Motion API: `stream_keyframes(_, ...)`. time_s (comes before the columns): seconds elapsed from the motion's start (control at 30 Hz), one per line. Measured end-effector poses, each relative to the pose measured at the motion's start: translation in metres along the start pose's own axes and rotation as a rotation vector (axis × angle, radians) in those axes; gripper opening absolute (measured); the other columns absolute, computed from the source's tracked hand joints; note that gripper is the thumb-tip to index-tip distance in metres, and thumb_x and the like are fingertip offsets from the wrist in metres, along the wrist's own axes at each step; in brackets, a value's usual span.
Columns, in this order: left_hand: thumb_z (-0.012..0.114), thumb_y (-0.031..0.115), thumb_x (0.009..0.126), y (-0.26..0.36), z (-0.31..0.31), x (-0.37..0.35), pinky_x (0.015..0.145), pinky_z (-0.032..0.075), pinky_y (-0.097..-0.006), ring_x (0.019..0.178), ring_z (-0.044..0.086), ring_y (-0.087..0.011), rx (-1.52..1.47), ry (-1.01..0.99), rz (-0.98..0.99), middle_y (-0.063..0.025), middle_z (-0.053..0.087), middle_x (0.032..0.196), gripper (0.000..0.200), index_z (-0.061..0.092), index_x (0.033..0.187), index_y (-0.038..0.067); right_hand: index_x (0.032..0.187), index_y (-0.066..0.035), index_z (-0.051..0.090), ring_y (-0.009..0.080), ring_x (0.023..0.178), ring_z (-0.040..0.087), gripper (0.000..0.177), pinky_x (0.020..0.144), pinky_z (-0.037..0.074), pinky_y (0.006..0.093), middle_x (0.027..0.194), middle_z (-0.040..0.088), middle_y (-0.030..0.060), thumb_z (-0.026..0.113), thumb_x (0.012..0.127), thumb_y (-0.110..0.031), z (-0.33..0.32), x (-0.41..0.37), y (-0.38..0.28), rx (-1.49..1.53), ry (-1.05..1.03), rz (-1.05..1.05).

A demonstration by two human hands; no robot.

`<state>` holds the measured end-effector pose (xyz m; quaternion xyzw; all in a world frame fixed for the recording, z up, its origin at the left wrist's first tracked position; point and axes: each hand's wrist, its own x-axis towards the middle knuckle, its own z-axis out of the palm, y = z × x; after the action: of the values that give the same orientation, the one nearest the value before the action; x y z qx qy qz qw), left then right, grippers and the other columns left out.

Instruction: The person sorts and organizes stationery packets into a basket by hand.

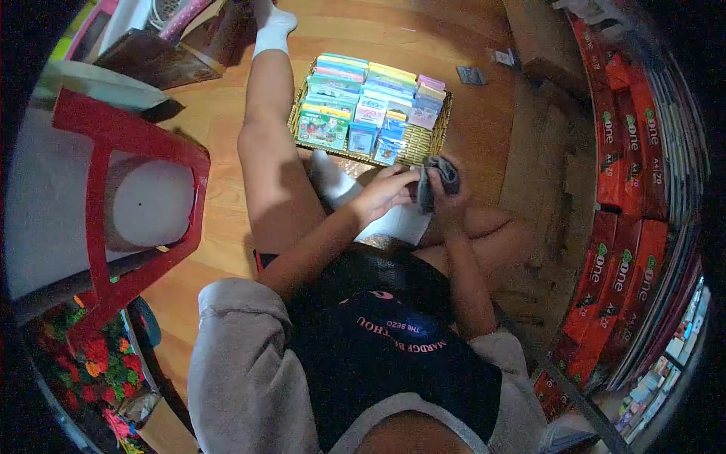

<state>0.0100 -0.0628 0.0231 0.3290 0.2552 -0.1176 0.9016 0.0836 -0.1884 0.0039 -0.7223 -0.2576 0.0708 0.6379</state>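
Note:
My right hand (449, 194) is wrapped round a crumpled grey cloth (429, 189), just in front of the wicker basket. My left hand (387, 194) meets the cloth from the left, its fingers bent against the near edge; the exact grip is partly hidden. Beyond both hands lies the woven basket (425, 144), filled with rows of small packs in green, blue, yellow and pink. A green pack (324, 127) and a blue pack (390, 142) stand in its front row. A white sheet or packet (401, 224) shows below my hands, between my legs.
Red boxes (622, 151) and stacked paper line the right side. At left stands a red plastic stool or chair (97, 204), with artificial flowers (94, 356) below it. A cardboard box (155, 60) sits upper left. A small grey packet (470, 75) lies on the wooden floor (423, 30).

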Motion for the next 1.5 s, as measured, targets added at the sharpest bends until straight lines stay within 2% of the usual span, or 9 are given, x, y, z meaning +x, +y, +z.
stream_keyframes(0.17, 0.050, 0.019, 0.082, 0.009, 0.009, 0.002, 0.067, 0.047, -0.0277, 0.076, 0.057, -0.0165, 0.102, 0.048, 0.077, -0.0098, 0.057, 0.090, 0.024, 0.050, 0.097, 0.001, 0.098, -0.002, 0.052, 0.0170, 0.087, 0.050, 0.030, 0.078, 0.040, 0.0277, 0.097, 0.053, 0.0073, 0.063, 0.072, -0.011, -0.002, 0.002, -0.014, 0.178, 0.172, -0.012)
stream_keyframes(0.27, 0.061, 0.029, 0.074, 0.022, 0.000, 0.021, 0.058, 0.048, -0.0266, 0.070, 0.059, -0.0176, 0.329, 0.222, 0.406, -0.0107, 0.058, 0.081, 0.034, 0.052, 0.090, 0.000, 0.096, -0.003, 0.052, 0.0162, 0.084, 0.051, 0.028, 0.076, 0.041, 0.0276, 0.095, 0.054, 0.0064, 0.064, 0.072, -0.014, -0.010, 0.011, -0.009, 0.211, 0.456, 0.049)
stream_keyframes(0.37, 0.067, 0.033, 0.068, 0.044, -0.028, 0.052, 0.057, 0.047, -0.0282, 0.069, 0.060, -0.0173, 0.805, 0.500, 0.485, -0.0118, 0.059, 0.074, 0.041, 0.053, 0.089, 0.000, 0.103, -0.003, 0.049, 0.0176, 0.086, 0.052, 0.042, 0.079, 0.040, 0.0285, 0.096, 0.054, 0.0085, 0.060, 0.076, -0.033, -0.039, 0.021, 0.020, 0.127, 0.593, 0.204)
stream_keyframes(0.43, 0.068, 0.036, 0.065, 0.066, -0.027, 0.043, 0.057, 0.047, -0.0297, 0.068, 0.060, -0.0189, 0.854, 0.540, 0.516, -0.0131, 0.060, 0.071, 0.045, 0.053, 0.087, 0.000, 0.108, -0.004, 0.046, 0.0199, 0.087, 0.053, 0.051, 0.078, 0.041, 0.0301, 0.100, 0.052, 0.0091, 0.057, 0.075, -0.041, -0.050, 0.024, 0.039, 0.212, 0.791, 0.619)
stream_keyframes(0.6, 0.063, 0.044, 0.064, 0.084, 0.011, 0.037, 0.061, 0.046, -0.0361, 0.065, 0.059, -0.0303, 1.372, 0.586, 0.574, -0.0175, 0.059, 0.069, 0.049, 0.053, 0.083, -0.001, 0.104, -0.002, 0.048, 0.0205, 0.086, 0.052, 0.054, 0.075, 0.042, 0.0319, 0.099, 0.053, 0.0081, 0.057, 0.073, -0.044, -0.053, 0.031, 0.032, 0.365, 0.735, 0.577)
stream_keyframes(0.77, 0.057, 0.040, 0.069, 0.065, 0.035, 0.085, 0.055, 0.045, -0.0400, 0.064, 0.058, -0.0316, 1.849, 0.463, 0.715, -0.0185, 0.058, 0.073, 0.044, 0.050, 0.086, 0.000, 0.098, -0.002, 0.052, 0.0200, 0.083, 0.053, 0.050, 0.071, 0.043, 0.0324, 0.098, 0.054, 0.0078, 0.057, 0.073, -0.044, -0.049, 0.034, 0.008, 0.475, 0.730, 0.644)
stream_keyframes(0.87, 0.064, 0.029, 0.064, 0.058, 0.038, 0.109, 0.051, 0.047, -0.0376, 0.063, 0.059, -0.0279, 2.047, 0.454, 0.711, -0.0164, 0.057, 0.070, 0.040, 0.047, 0.084, -0.001, 0.101, -0.005, 0.051, 0.0188, 0.082, 0.053, 0.049, 0.070, 0.044, 0.0335, 0.098, 0.053, 0.0076, 0.058, 0.072, -0.044, -0.059, 0.032, 0.024, 0.352, 0.821, 0.585)
stream_keyframes(1.03, 0.064, 0.027, 0.065, 0.051, 0.026, 0.131, 0.051, 0.047, -0.0380, 0.061, 0.058, -0.0287, 2.089, 0.498, 0.662, -0.0161, 0.057, 0.069, 0.041, 0.042, 0.086, 0.000, 0.104, -0.006, 0.048, 0.0193, 0.083, 0.053, 0.050, 0.073, 0.044, 0.0331, 0.099, 0.053, 0.0059, 0.058, 0.072, -0.043, -0.064, 0.039, 0.016, 0.791, 0.741, 0.708)
stream_keyframes(1.5, 0.053, 0.036, 0.074, 0.052, 0.028, 0.132, 0.058, 0.045, -0.0431, 0.069, 0.057, -0.0354, 2.010, 0.470, 0.411, -0.0216, 0.056, 0.077, 0.051, 0.036, 0.102, -0.002, 0.104, -0.006, 0.049, 0.0196, 0.085, 0.054, 0.042, 0.075, 0.044, 0.0317, 0.097, 0.053, 0.0067, 0.051, 0.078, -0.039, -0.065, 0.047, -0.008, 0.843, 0.721, 0.758)
